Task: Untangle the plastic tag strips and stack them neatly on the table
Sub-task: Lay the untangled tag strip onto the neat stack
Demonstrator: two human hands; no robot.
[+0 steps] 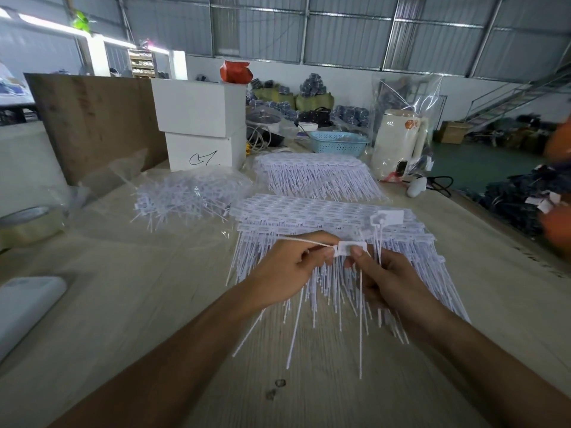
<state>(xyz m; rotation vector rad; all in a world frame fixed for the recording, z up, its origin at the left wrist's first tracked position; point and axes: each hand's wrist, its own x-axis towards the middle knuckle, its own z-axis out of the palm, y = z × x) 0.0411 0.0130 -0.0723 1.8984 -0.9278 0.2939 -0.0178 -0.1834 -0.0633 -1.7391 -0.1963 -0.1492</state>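
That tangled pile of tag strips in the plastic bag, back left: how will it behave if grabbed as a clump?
Probably light: the tangled pile is thin white plastic strips. Likely springy rather than limp, since tails jut out straight in all directions. A clump would probably snag and drag neighbours along, as the strips cross each other. The clear bag under it looks slick, so a push may slide the pile.

White tag strips point(352, 249) pinched over a neat stack point(324, 217); tangled pile point(188, 196) lies left.

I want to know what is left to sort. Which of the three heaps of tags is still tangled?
The left heap, lying on clear plastic before the white boxes. Its tags cross every way; the other two lie in even rows.
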